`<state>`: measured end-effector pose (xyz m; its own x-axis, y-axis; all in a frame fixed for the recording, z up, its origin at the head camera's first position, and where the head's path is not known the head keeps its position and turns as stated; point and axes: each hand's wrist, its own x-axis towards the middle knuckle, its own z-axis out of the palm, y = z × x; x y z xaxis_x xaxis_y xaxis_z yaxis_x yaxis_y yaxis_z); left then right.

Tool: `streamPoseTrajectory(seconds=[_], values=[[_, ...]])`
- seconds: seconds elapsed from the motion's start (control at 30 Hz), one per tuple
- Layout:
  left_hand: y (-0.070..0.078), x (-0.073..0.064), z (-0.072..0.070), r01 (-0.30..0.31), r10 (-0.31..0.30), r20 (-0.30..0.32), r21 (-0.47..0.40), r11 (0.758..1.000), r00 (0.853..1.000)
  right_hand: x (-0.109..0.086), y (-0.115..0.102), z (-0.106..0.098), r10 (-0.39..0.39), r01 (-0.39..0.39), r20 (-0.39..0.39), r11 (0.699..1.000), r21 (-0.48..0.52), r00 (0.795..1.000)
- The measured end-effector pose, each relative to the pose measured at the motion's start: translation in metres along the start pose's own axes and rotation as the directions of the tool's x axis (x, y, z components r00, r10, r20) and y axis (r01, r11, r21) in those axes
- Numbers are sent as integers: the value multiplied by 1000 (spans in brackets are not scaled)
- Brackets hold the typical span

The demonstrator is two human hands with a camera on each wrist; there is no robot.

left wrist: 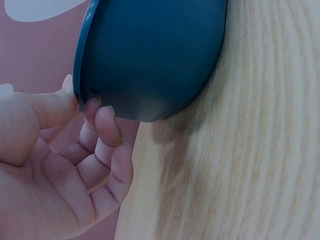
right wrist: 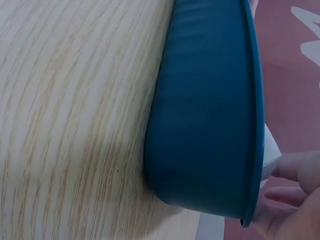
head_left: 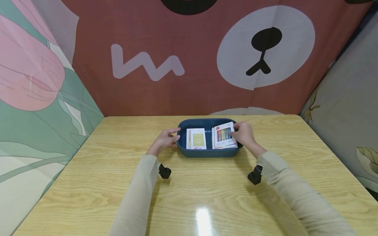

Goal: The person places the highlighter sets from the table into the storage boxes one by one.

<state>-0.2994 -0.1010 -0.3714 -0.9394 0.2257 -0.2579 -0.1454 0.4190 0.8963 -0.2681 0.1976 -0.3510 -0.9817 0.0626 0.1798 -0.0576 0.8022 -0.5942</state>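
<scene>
A dark blue plastic storage bin (head_left: 209, 153) stands on the table. At its left end my left hand (head_left: 163, 140) pinches the rim; in the left wrist view the thumb lies over the rim and fingertips touch the outer wall. At the right end, my right hand (head_left: 244, 133) holds a white crayon box (head_left: 223, 137) by its right edge, tilted inside the bin. Colored sticks show through its window. Another white box edge (head_left: 213, 137) shows under it. In the right wrist view, a white corner of the crayon box (right wrist: 270, 150) rises above the rim.
On the left inside the bin lies a white and yellow-green box (head_left: 196, 139). The wooden table (head_left: 189, 186) ends at a red-brown backdrop (head_left: 165, 95) with a cartoon face. Floral cloths hang at both sides. Small black cameras (head_left: 164, 171) sit on both wrists.
</scene>
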Motion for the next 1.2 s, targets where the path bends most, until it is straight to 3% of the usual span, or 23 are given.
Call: streamPoseTrajectory(seconds=[0.67, 1.2], values=[[-1, 0, -2, 1, -1, -9, 12, 1000, 1000, 1, -4, 20, -24, 46, 101, 973, -226, 995], [1, -2, -2, -6, 6, -3, 14, 1000, 1000, 0, -3, 23, -82, 116, 131, 954, -276, 988]])
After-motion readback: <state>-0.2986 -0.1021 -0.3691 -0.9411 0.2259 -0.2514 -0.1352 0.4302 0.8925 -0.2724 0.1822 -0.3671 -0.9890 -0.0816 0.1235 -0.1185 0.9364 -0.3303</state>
